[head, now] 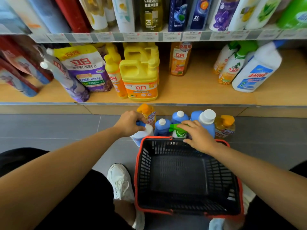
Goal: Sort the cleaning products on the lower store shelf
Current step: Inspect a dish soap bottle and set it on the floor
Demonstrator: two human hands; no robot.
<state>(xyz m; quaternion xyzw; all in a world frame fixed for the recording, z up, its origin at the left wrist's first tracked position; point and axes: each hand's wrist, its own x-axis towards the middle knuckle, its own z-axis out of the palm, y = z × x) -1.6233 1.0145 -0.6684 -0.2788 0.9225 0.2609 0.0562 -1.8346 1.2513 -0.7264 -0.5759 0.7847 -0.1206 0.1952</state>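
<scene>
The left hand (pixel 128 122) is clamped round the neck of a tilted white bottle (pixel 141 134) with a blue cap, which rests on the floor (pixel 49 127) just off the far left corner of the basket (pixel 138 163). The right hand (pixel 197 135) lies over the head of a green spray bottle (pixel 178 131) just beyond the basket's far rim; whether its fingers close on it I cannot tell. Along that same rim stand blue bottles (pixel 162 128) and orange bottles (pixel 224 126). Further beyond the basket, the lower shelf (pixel 199 90) carries yellow jugs (pixel 140 77), purple pouches (pixel 86 68) and white cleaners (pixel 255 70)
</scene>
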